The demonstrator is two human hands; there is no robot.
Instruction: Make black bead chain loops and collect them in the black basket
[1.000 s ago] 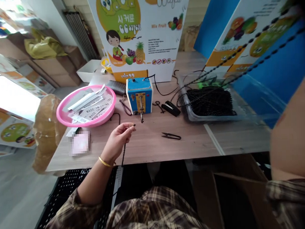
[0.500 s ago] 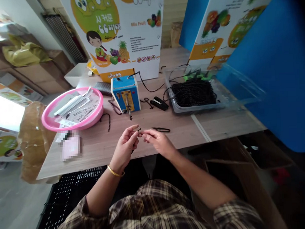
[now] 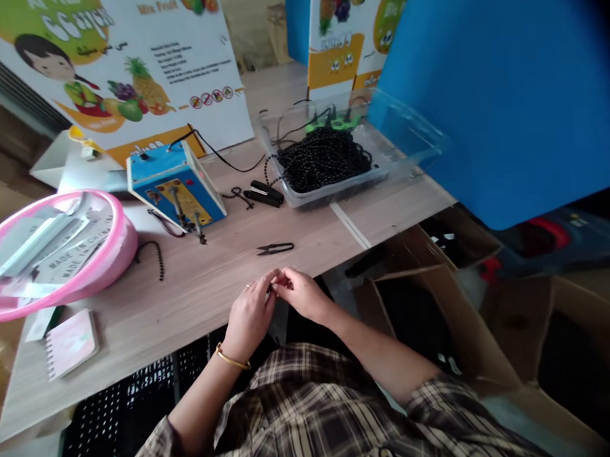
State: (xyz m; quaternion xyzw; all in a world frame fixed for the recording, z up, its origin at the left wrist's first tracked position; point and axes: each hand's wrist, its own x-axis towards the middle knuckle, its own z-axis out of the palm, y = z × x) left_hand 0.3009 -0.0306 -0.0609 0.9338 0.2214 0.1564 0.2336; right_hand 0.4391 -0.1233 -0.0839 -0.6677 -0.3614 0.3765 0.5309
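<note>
Both hands together at the near table edge, fingertips meeting. Left hand (image 3: 249,317) and right hand (image 3: 300,295) pinch a short dark bead strand (image 3: 276,287) between them. Strand mostly hidden by the fingers: only a small dark bit shows, so its long axis and which way it points are hard to make out, and any tail below the hands can't be seen. Smooth gold bangle (image 3: 232,358) on the left wrist; plaid shirt sleeves (image 3: 431,407) pushed back from both forearms.

Just far of the hands, on the pale wood-grain table (image 3: 198,312): small black thread snips (image 3: 276,249), lying flat, long axis running left-right. Farther on, a blue box with a metal fitting on its front (image 3: 176,186), a thin black cord running from it. To its right, a black clip-like tool (image 3: 266,193) and a small beaded cross-shaped piece (image 3: 238,196). Behind these, a clear plastic tray (image 3: 304,202) holds a tangled heap of glossy black bead strands (image 3: 322,158).

Table's left side: round pink plastic basin (image 3: 120,248), cut off by the frame, with printed "MADE IN CHINA" labels (image 3: 70,253); a loose curved bead strand (image 3: 156,257) beside it; a spiral-bound pink notebook (image 3: 71,343) near the edge.
</note>
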